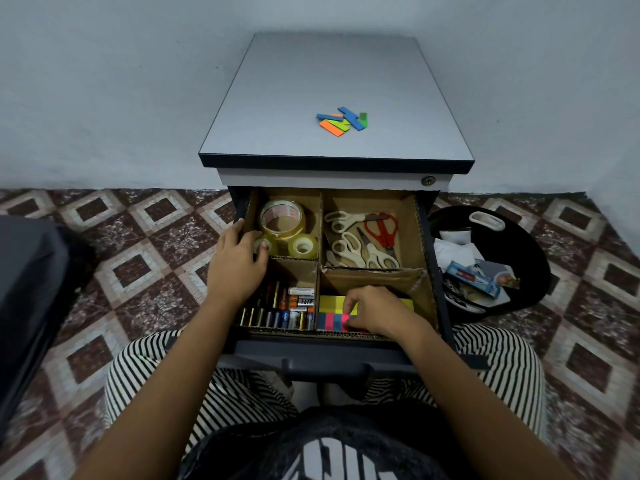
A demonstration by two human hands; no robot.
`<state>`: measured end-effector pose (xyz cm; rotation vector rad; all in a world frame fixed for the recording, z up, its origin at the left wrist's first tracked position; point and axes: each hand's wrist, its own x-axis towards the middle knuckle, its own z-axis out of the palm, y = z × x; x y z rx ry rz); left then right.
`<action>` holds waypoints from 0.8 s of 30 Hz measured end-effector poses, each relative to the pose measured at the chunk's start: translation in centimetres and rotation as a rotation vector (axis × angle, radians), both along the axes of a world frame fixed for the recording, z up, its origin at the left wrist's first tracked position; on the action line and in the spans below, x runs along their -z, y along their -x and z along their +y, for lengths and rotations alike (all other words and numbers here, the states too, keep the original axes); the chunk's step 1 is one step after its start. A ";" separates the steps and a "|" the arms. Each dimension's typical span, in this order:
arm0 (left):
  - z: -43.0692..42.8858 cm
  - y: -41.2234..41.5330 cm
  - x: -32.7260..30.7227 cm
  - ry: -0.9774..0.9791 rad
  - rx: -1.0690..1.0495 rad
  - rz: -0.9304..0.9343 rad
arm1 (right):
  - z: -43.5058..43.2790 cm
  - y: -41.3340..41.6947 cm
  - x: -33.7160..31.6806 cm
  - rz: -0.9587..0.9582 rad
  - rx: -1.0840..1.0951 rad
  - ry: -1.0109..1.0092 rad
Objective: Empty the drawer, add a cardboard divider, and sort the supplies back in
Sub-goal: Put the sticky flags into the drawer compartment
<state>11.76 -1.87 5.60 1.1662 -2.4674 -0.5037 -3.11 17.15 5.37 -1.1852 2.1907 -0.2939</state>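
The open drawer (433, 258) holds a cardboard divider (319, 268) that makes four compartments. Tape rolls (282, 220) lie back left, scissors (363, 240) back right, batteries (287, 306) front left, and coloured sticky notes (330, 315) front right. My left hand (237, 268) rests on the drawer's left edge, its thumb touching a small tape roll. My right hand (375, 311) is in the front right compartment, fingers curled down onto the sticky notes. Several loose coloured sticky strips (343, 120) lie on the cabinet top (311, 81).
A black bin (519, 244) with paper and packaging stands on the tiled floor right of the drawer. A dark object (27, 289) is at the far left. My knees in striped trousers sit under the drawer front.
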 end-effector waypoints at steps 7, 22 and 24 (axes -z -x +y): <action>0.1 -0.1 -0.1 0.004 -0.001 0.009 | 0.5 -0.2 -0.5 -0.031 0.076 0.096; 0.8 2.1 -2.9 0.196 0.192 0.239 | -0.7 1.1 -5.8 0.091 0.210 0.844; 0.8 3.7 -4.5 0.237 0.253 0.302 | -1.8 2.5 -7.5 0.182 0.222 0.899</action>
